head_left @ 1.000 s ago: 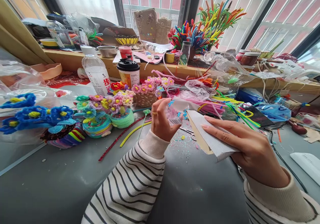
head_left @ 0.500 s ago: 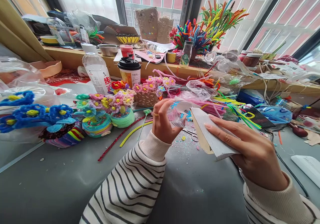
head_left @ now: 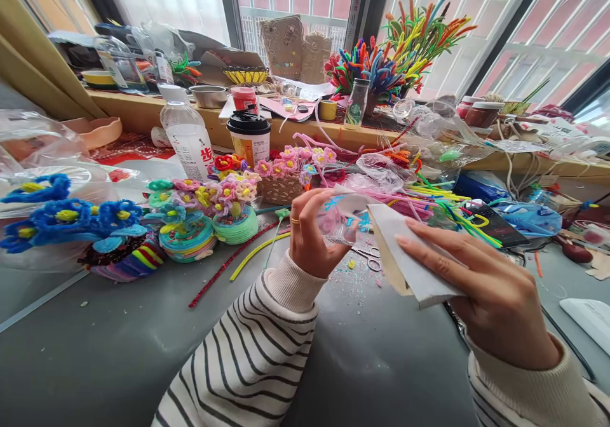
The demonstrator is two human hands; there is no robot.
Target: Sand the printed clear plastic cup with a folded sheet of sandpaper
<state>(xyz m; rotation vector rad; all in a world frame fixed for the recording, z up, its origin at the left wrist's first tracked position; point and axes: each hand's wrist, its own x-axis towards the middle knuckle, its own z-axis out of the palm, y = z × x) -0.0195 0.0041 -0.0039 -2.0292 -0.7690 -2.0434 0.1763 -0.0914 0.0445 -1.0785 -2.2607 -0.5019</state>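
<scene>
The left hand (head_left: pixel 311 236) holds a clear cylinder (head_left: pixel 334 220), the right hand (head_left: pixel 490 281) a folded pale sheet (head_left: pixel 410 273).

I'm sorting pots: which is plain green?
The green pot, between the banded pot and left hand. The banded pot and striped pot mix colours; the basket is brown.

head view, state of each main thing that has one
clear round item, gripped in the left hand
white-and-tan piece, held tilted in the right hand
paper cup, upright, black lid on
plastic bottle, upright, capped
scissors, lying on the table, open or shut unclear
</scene>
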